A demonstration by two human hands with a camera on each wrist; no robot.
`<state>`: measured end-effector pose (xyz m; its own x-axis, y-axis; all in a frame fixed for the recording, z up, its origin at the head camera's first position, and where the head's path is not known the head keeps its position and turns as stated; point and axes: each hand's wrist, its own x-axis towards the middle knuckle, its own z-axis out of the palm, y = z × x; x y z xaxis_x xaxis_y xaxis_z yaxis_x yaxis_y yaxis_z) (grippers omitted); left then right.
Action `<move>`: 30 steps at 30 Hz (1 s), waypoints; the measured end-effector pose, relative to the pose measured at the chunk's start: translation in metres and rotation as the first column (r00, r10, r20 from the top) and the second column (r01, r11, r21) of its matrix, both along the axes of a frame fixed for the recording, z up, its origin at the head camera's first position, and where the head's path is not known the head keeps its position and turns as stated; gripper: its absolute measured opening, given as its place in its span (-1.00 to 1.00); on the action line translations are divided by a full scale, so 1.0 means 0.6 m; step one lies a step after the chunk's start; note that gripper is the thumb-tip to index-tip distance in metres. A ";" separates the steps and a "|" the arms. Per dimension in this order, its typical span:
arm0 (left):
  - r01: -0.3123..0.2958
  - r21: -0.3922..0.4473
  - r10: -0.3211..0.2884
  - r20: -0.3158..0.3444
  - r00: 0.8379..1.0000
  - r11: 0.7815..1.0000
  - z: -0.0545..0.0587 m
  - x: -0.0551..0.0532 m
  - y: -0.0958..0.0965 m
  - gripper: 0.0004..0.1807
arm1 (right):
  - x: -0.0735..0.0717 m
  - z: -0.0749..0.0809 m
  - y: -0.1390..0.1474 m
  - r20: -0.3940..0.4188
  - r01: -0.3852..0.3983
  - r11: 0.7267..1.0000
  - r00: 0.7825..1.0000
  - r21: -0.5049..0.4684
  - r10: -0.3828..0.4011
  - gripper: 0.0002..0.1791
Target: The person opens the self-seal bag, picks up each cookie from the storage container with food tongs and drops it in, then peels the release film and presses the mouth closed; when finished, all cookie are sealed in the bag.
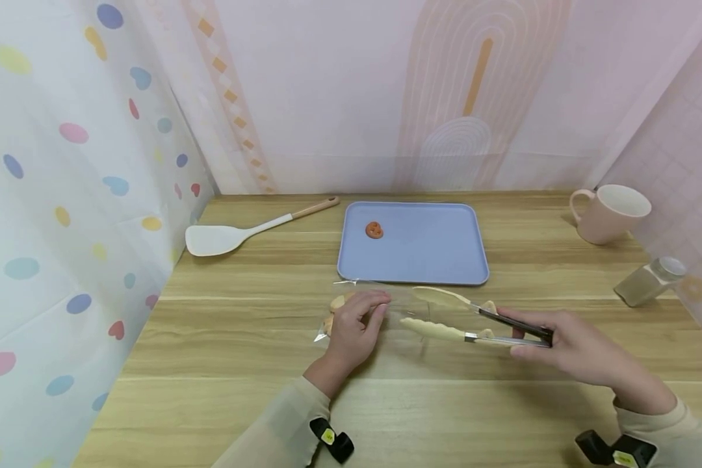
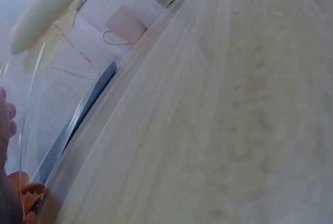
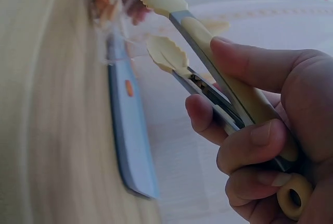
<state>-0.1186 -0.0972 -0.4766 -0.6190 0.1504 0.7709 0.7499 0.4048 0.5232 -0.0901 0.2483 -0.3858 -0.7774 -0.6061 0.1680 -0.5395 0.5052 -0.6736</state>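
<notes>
In the head view my left hand [image 1: 355,327] grips a clear plastic bag [image 1: 399,304] lying over the wood, in front of the tray. Light brown biscuits [image 1: 337,302] show at its left end, partly covered by that hand. My right hand [image 1: 579,342] holds kitchen tongs [image 1: 444,331] with cream tips and metal arms. The tong tips are spread apart and overlap the bag's right end, with nothing between them. In the right wrist view, thumb and fingers wrap the tongs' handles [image 3: 242,96]. A small brown pretzel-shaped biscuit [image 1: 374,230] sits on the blue tray [image 1: 427,244].
A white spatula [image 1: 216,240] with a wooden handle lies at the back left. To the right stands a pink mug [image 1: 608,218], with a glass shaker [image 1: 649,283] in front of it. Patterned curtains [image 1: 327,97] close off the table's back and sides.
</notes>
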 end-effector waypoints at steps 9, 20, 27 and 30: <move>0.012 0.023 -0.012 0.006 1.000 1.000 0.000 0.001 0.002 -0.87 | -0.039 0.015 -0.021 -0.036 0.129 0.991 0.991 0.044 -0.128 -0.38; 0.023 0.027 -0.023 -0.005 1.000 0.999 0.001 0.001 0.004 -0.89 | -0.154 -0.019 -0.089 0.008 0.215 0.968 0.976 0.129 -0.218 -0.31; 0.011 0.027 -0.010 -0.021 1.000 1.000 -0.004 -0.002 0.004 -0.89 | -0.206 -0.037 -0.131 0.050 0.192 0.972 0.978 0.138 -0.200 -0.31; 0.012 0.028 -0.011 -0.026 1.000 1.000 -0.006 -0.003 0.003 -0.88 | -0.220 -0.041 -0.143 0.084 0.195 0.972 0.975 0.129 -0.206 -0.31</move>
<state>-0.1205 -0.0951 -0.4799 -0.5970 0.1352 0.7908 0.7681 0.3810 0.5147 -0.2221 0.1624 -0.4102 -0.8941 -0.4474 0.0226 -0.3549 0.6765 -0.6453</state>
